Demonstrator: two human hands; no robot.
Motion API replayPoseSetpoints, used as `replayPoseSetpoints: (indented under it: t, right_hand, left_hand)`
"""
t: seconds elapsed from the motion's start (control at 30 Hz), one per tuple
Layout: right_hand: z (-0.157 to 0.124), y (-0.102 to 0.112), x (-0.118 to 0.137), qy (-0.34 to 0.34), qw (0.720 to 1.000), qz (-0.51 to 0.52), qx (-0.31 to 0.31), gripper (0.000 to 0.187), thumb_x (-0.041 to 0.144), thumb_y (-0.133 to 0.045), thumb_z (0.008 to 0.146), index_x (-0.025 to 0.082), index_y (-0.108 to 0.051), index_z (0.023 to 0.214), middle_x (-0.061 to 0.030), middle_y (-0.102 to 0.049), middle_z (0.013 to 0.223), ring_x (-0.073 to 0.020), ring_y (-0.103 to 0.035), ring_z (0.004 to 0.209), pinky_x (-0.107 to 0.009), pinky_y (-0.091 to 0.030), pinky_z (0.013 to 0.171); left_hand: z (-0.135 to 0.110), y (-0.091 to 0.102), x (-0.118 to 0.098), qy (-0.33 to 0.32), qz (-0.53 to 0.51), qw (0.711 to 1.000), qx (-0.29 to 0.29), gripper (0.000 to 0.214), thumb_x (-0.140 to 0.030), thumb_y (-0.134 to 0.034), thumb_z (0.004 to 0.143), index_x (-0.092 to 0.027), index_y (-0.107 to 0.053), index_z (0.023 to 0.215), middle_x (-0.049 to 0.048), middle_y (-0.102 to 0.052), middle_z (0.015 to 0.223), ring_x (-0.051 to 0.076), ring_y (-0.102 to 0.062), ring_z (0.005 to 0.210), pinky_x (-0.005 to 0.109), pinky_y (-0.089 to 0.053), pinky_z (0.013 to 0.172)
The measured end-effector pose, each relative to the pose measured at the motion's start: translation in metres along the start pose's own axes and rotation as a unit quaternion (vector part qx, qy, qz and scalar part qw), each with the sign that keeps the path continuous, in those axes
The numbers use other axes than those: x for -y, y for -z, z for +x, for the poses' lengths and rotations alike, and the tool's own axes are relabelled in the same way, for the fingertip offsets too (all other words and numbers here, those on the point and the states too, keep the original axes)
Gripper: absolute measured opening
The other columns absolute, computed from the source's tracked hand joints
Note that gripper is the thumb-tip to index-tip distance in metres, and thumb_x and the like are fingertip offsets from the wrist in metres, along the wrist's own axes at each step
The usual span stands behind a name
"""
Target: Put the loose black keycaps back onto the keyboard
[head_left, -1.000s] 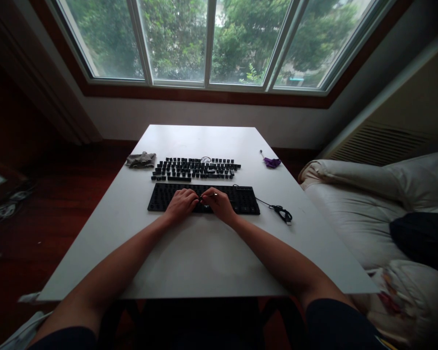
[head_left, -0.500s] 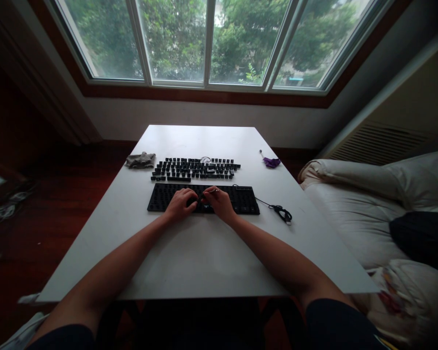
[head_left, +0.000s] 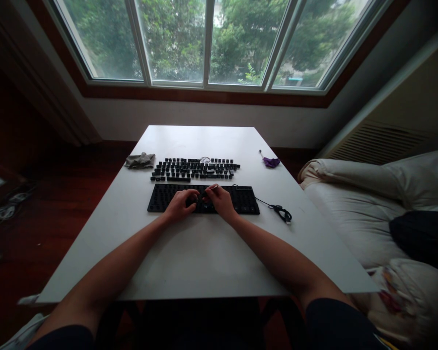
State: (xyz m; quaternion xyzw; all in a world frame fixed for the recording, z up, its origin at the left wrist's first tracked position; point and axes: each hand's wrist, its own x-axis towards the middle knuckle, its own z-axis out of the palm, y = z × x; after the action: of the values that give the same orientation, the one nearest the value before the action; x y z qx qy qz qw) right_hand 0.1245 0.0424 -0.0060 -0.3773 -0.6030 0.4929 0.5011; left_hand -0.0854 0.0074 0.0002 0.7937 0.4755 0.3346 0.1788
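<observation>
A black keyboard (head_left: 158, 198) lies on the white table, its upper face bare of many caps. My left hand (head_left: 182, 201) rests over its middle, fingers curled toward the thumb; whatever is between them is dark and too small to make out. Close beside it, my right hand (head_left: 220, 198) is pinched above the keyboard, and a thin pale sliver shows at its fingertips. The kind of that thin thing cannot be told. Behind the keyboard, black keycaps (head_left: 193, 168) are laid out in rows, with a long space bar cap (head_left: 178, 179) at the front.
A grey cloth (head_left: 140, 161) lies at the table's left edge. On the right are a purple cloth-like thing (head_left: 270, 162) and the keyboard's coiled cable (head_left: 282, 213). A pale wire loop (head_left: 205, 159) sits behind the keycaps. A sofa (head_left: 346, 214) stands to the right of the table (head_left: 204, 272).
My fingers have shifted slightly, and the gap between my two hands' fingertips is a little wider. The keyboard and the rows of keycaps look unchanged.
</observation>
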Motion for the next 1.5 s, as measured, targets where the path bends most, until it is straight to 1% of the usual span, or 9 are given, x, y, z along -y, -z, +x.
replayPoseSetpoints:
  t: [0.1, 0.27, 0.43, 0.67, 0.9, 1.17, 1.27, 1.37, 1.5]
  right_hand:
    - [0.003, 0.002, -0.002, -0.016, 1.000, 0.000, -0.011, 0.050, 0.070, -0.067, 0.080, 0.022, -0.059, 0.093, -0.0003, -0.068, 0.073, -0.0222, -0.073, 0.065, -0.034, -0.061, 0.062]
    - [0.008, 0.006, -0.007, -0.034, 0.999, 0.009, -0.013, 0.049, 0.069, -0.067, 0.080, 0.022, -0.057, 0.091, 0.0006, -0.067, 0.072, -0.0204, -0.071, 0.061, -0.031, -0.060, 0.057]
    - [0.009, 0.006, -0.008, -0.041, 0.999, 0.008, -0.015, 0.050, 0.070, -0.067, 0.080, 0.022, -0.057, 0.090, 0.0013, -0.066, 0.068, -0.0196, -0.069, 0.057, -0.031, -0.059, 0.055]
    - [0.010, 0.006, -0.005, -0.057, 0.998, 0.023, -0.034, 0.048, 0.068, -0.068, 0.079, 0.022, -0.057, 0.089, 0.0013, -0.066, 0.067, -0.0187, -0.068, 0.055, -0.030, -0.057, 0.052]
    - [0.010, 0.006, -0.006, -0.058, 0.997, 0.020, -0.043, 0.049, 0.068, -0.068, 0.079, 0.022, -0.057, 0.087, 0.0015, -0.065, 0.068, -0.0188, -0.068, 0.056, -0.029, -0.056, 0.050]
    - [0.009, 0.005, -0.004, -0.056, 0.997, 0.019, -0.047, 0.046, 0.066, -0.068, 0.079, 0.022, -0.056, 0.086, 0.0012, -0.064, 0.067, -0.0193, -0.067, 0.055, -0.029, -0.055, 0.049]
    - [0.009, 0.006, -0.005, -0.052, 0.997, 0.020, -0.047, 0.044, 0.065, -0.068, 0.080, 0.022, -0.057, 0.086, 0.0011, -0.064, 0.068, -0.0191, -0.068, 0.056, -0.029, -0.055, 0.050]
    - [0.009, 0.007, -0.007, -0.044, 0.998, 0.021, -0.044, 0.043, 0.063, -0.067, 0.082, 0.022, -0.057, 0.085, 0.0012, -0.063, 0.069, -0.0191, -0.068, 0.057, -0.029, -0.054, 0.049]
    - [0.009, 0.009, -0.010, -0.029, 0.999, 0.018, -0.039, 0.041, 0.062, -0.066, 0.083, 0.022, -0.057, 0.084, 0.0017, -0.062, 0.069, -0.0192, -0.069, 0.057, -0.028, -0.053, 0.049]
  left_hand:
    - [-0.002, 0.001, -0.003, -0.027, 0.000, 1.000, 0.003, 0.045, -0.017, -0.062, 0.080, -0.025, -0.058, 0.125, 0.0049, -0.070, 0.108, 0.024, -0.065, 0.102, 0.043, -0.048, 0.097]
    - [-0.002, -0.001, -0.004, -0.074, 0.031, 0.996, 0.025, 0.031, -0.020, -0.061, 0.085, -0.024, -0.063, 0.115, 0.0068, -0.067, 0.115, 0.024, -0.063, 0.107, 0.042, -0.049, 0.097]
    - [0.000, -0.003, -0.001, -0.089, 0.080, 0.992, 0.027, 0.029, -0.025, -0.062, 0.089, -0.025, -0.064, 0.119, 0.0077, -0.068, 0.116, 0.026, -0.063, 0.109, 0.044, -0.048, 0.097]
    - [-0.001, 0.000, -0.003, -0.113, 0.086, 0.990, -0.025, 0.020, -0.030, -0.061, 0.094, -0.025, -0.065, 0.113, 0.0087, -0.064, 0.121, 0.023, -0.060, 0.113, 0.041, -0.047, 0.101]
    - [-0.001, 0.002, 0.003, -0.052, 0.147, 0.987, -0.040, 0.019, -0.039, -0.065, 0.093, -0.025, -0.067, 0.106, 0.0060, -0.069, 0.101, 0.024, -0.064, 0.098, 0.041, -0.045, 0.094]
    - [0.002, 0.012, 0.009, 0.005, 0.131, 0.987, -0.089, 0.022, -0.035, -0.064, 0.093, -0.026, -0.070, 0.112, 0.0045, -0.075, 0.102, 0.025, -0.068, 0.098, 0.045, -0.042, 0.099]
    - [0.008, 0.018, 0.012, 0.043, 0.121, 0.985, -0.116, 0.023, -0.031, -0.064, 0.091, -0.026, -0.071, 0.113, 0.0044, -0.076, 0.104, 0.026, -0.069, 0.098, 0.044, -0.045, 0.097]
    - [0.016, 0.021, 0.016, 0.072, 0.118, 0.984, -0.116, 0.023, -0.030, -0.064, 0.090, -0.026, -0.072, 0.110, 0.0032, -0.076, 0.100, 0.024, -0.069, 0.092, 0.041, -0.049, 0.089]
    - [0.032, 0.022, 0.016, 0.068, 0.137, 0.983, -0.104, 0.019, -0.030, -0.066, 0.087, -0.027, -0.074, 0.104, 0.0025, -0.076, 0.095, 0.024, -0.068, 0.088, 0.039, -0.050, 0.085]
